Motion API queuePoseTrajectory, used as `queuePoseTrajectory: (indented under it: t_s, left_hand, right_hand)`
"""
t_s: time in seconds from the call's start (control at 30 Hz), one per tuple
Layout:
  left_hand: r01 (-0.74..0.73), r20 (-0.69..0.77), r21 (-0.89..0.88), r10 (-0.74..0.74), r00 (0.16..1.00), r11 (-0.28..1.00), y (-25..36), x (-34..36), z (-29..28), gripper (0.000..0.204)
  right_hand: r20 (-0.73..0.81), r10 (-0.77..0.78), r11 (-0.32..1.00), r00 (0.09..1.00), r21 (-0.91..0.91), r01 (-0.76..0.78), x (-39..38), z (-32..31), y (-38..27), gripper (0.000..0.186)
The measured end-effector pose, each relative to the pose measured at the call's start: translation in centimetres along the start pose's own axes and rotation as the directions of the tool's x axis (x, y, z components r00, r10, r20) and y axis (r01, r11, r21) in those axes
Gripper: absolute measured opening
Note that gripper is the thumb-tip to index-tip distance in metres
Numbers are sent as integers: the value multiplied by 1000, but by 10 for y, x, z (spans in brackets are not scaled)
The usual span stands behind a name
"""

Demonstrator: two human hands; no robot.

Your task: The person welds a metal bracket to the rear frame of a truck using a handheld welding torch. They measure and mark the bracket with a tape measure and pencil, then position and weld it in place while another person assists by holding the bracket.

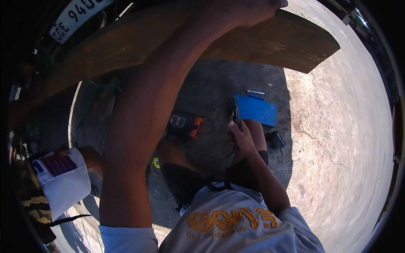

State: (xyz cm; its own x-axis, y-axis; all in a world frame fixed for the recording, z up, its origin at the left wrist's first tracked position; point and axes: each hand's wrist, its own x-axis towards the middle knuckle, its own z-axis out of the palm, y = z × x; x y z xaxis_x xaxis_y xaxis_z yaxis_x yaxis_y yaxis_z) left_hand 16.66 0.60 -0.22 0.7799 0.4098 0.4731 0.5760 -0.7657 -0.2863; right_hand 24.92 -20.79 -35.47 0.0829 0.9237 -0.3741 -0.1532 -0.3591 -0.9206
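A long wooden plank (261, 46) runs across the top of the head view. My left arm reaches up over it, and my left hand (257, 12) is closed at its far edge, the fingers partly cut off by the frame. Lower down, my right hand (244, 137) is closed around a slim dark object (235, 110), held upright; its kind is not clear. Just behind that object lies a blue box (258, 110) on the concrete. A wrench (255, 92) rests beyond the box.
Between my legs and the plank sits a black and orange case (185, 124) with a cable. A yellow tape measure (156, 163) lies by my left leg, a small black object (276, 140) by my right. Another person in white shorts (63, 181) is at left. A vehicle plate (78, 19) shows upper left.
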Motion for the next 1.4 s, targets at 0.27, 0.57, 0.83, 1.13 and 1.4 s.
queuePoseTrajectory:
  t_s: [0.27,0.57,0.83,1.13,1.4]
  left_hand:
    - [-5,-83,167,19,996,986,5,-3,7,38]
    - [145,-19,-142,-150,989,979,41,-36,-38,41]
    - [260,-11,-243,-270,963,935,77,-83,-51,53]
    - [258,34,-109,-255,966,960,66,-67,-20,57]
    - [272,63,-56,-269,961,961,65,-58,-22,62]
  right_hand:
    - [-123,-169,837,978,-541,77,87,-24,-26,117]
    - [240,-49,677,970,-706,208,176,-25,-3,115]
    - [195,72,440,978,-886,145,247,-13,59,110]
    - [265,49,72,963,-963,262,284,-5,104,79]
    - [215,21,202,976,-957,207,291,-24,56,77]
